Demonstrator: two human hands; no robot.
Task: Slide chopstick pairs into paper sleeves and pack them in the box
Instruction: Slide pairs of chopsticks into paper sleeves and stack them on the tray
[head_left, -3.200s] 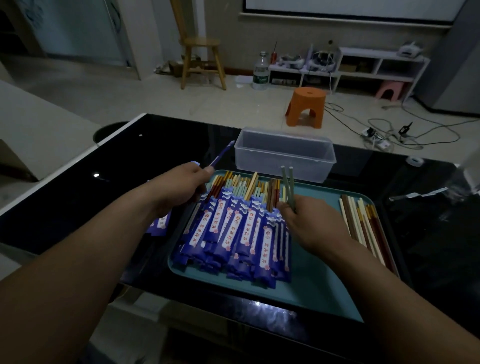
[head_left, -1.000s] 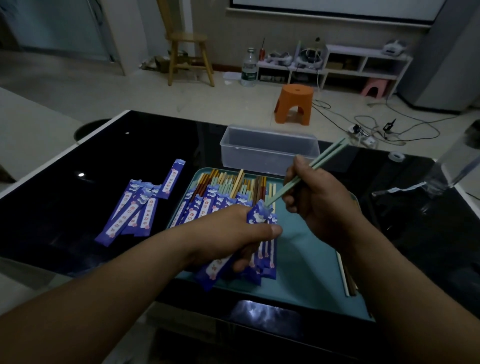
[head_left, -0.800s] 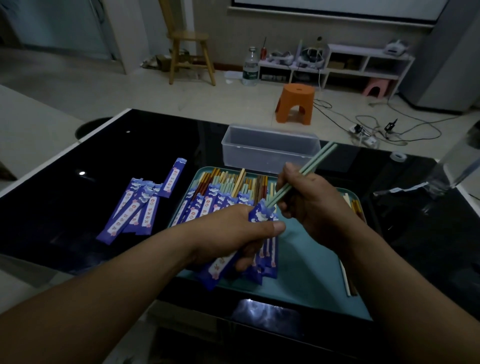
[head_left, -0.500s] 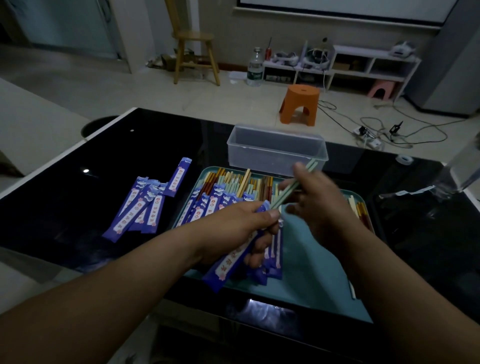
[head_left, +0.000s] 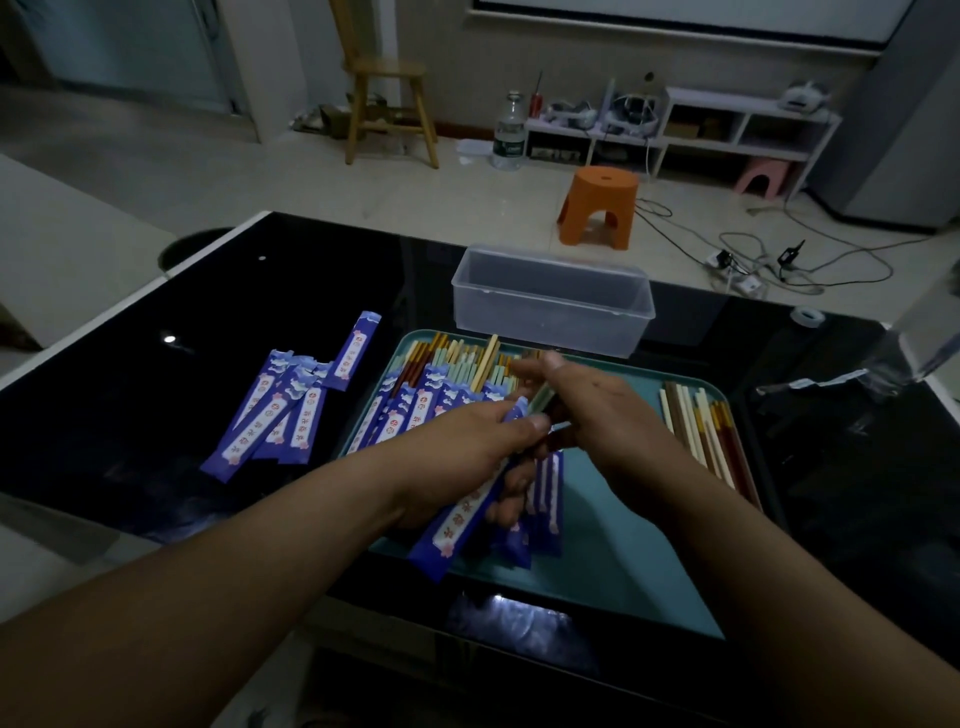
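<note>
The left hand (head_left: 467, 447) is holding a blue sleeve (head_left: 457, 525) tilted above the near half of the tray (head_left: 623, 571), its grip wrapping the upper part with the thumb lying by the mouth. The right hand (head_left: 608, 410) is pinching a pale green pair (head_left: 543, 397) in a narrow grip and feeding it into that mouth, so only a short length is showing between the hands. The likeliest slip is one stick running outside the paper, or snagging the lip and creasing or tearing it, since the thumb is crowding the opening and the hands are hiding the tips; a loose pinch could also let the two sticks splay. The box (head_left: 550, 306) is sitting on the counter (head_left: 130, 389) just beyond the tray's far edge, with nothing showing inside it. A row of sleeved pairs (head_left: 415, 405) is lying between the hands and the box, so a low reach could be knocking them askew. Loose sticks (head_left: 706, 431) are lying along the tray's right side, and more sleeves (head_left: 280, 410) are lying on the counter to the left. An orange stool (head_left: 597, 205) is standing on the floor beyond.
</note>
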